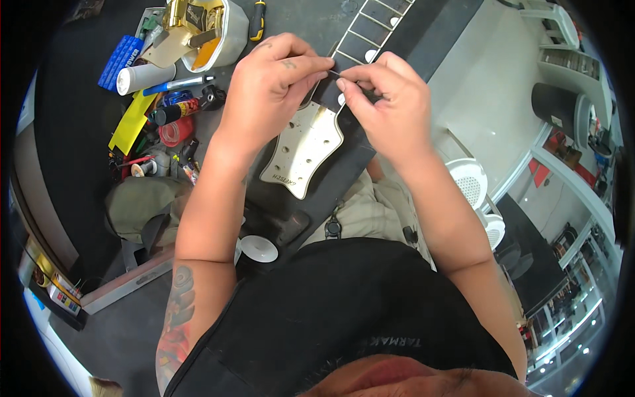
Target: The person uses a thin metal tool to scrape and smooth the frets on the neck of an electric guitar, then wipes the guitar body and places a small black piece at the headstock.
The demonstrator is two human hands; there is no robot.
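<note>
An electric guitar neck lies across the dark bench, its dark fretboard (362, 40) with metal frets and pale round inlays running to the upper right. Its cream headstock (305, 149), dotted with tuner holes, points toward me. Over the end of the fretboard next to the headstock, my left hand (278, 86) and my right hand (390, 99) meet, fingertips almost touching. Both are closed in a pinch. A thin, short wire-like piece (335, 71) spans the fingertips; its exact kind is too small to make out, and the fingers partly cover it.
To the left stand a white tub (231, 40) of metal parts, a white bottle (142, 78), a blue pen (177, 85) and a red-lidded jar (176, 131). A yellow-handled screwdriver (258, 20) lies beyond my left hand. An olive bag (145, 205) and small white dish (258, 249) are nearer.
</note>
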